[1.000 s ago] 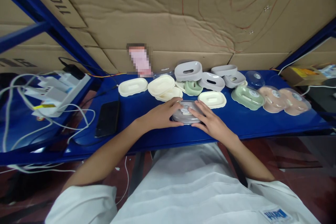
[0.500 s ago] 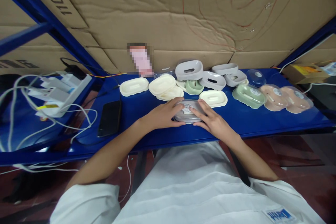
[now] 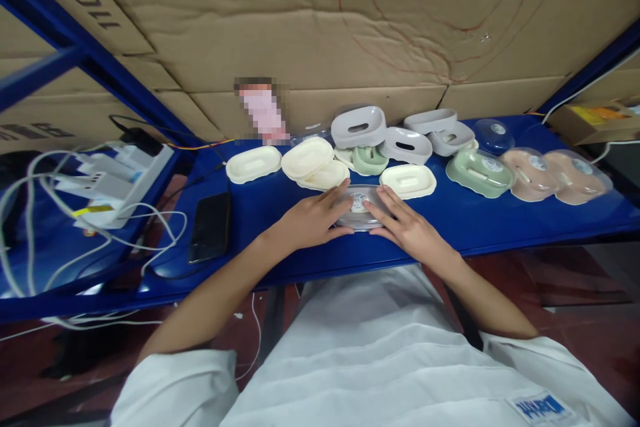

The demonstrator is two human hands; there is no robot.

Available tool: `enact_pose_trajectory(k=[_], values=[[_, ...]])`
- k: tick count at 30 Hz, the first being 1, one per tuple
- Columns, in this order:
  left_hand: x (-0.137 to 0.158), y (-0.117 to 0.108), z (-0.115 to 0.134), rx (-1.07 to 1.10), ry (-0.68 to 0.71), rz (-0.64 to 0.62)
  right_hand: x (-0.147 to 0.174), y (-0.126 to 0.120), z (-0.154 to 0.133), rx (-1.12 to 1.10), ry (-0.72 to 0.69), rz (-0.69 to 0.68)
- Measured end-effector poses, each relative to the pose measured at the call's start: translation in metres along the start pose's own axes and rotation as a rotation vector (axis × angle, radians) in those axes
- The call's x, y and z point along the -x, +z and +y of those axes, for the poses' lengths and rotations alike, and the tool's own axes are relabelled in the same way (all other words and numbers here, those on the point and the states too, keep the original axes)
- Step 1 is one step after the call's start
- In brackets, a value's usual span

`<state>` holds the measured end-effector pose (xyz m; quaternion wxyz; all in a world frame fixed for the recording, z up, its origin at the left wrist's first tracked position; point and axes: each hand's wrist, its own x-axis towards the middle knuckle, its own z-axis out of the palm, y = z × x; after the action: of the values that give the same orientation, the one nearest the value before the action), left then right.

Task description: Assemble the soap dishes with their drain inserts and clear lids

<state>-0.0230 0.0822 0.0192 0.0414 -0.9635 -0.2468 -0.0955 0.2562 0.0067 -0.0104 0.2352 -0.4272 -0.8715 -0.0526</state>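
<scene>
A grey soap dish under a clear lid [image 3: 361, 219] with a round printed sticker lies at the blue shelf's front. My left hand [image 3: 313, 219] grips its left side, fingers over the lid and thumb at the near edge. From the other side my right hand [image 3: 413, 227] holds it the same way, fingertips on the lid by the sticker. Just behind sits a cream oval tray [image 3: 409, 180]. More cream trays [image 3: 307, 159] lie to the left, and an open grey dish [image 3: 359, 127] rests on a pale green part [image 3: 370, 160].
Lidded green [image 3: 480, 173] and pinkish dishes [image 3: 531, 175] stand at the right, near a dark blue lid [image 3: 494, 136]. On the left are a black phone [image 3: 210, 227] and a white power strip [image 3: 125, 190] with tangled cables. A cardboard wall [image 3: 300, 47] closes the back.
The camera view has shifted slightly. Both hands stay on the lidded dish, with only small finger movement over the lid.
</scene>
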Motion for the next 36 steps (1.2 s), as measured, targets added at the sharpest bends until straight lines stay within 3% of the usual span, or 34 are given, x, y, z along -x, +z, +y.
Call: enact_pose_trajectory(k=[11, 18, 29, 33, 36], values=[[-0.004, 0.010, 0.007, -0.051, 0.015, 0.082, -0.002, -0.002, 0.016, -0.265, 0.041, -0.042], [-0.007, 0.012, 0.021, -0.096, -0.037, 0.038, -0.001, -0.002, 0.018, -0.291, 0.050, -0.069], [-0.005, 0.009, -0.002, 0.309, -0.048, 0.039, 0.003, -0.003, 0.017, -0.296, 0.107, -0.079], [-0.004, -0.002, -0.003, 0.413, -0.005, 0.108, 0.009, -0.025, 0.027, -0.236, 0.102, -0.014], [-0.004, -0.007, 0.000, 0.395, 0.009, 0.189, 0.012, -0.069, 0.056, -0.097, 0.230, 0.110]])
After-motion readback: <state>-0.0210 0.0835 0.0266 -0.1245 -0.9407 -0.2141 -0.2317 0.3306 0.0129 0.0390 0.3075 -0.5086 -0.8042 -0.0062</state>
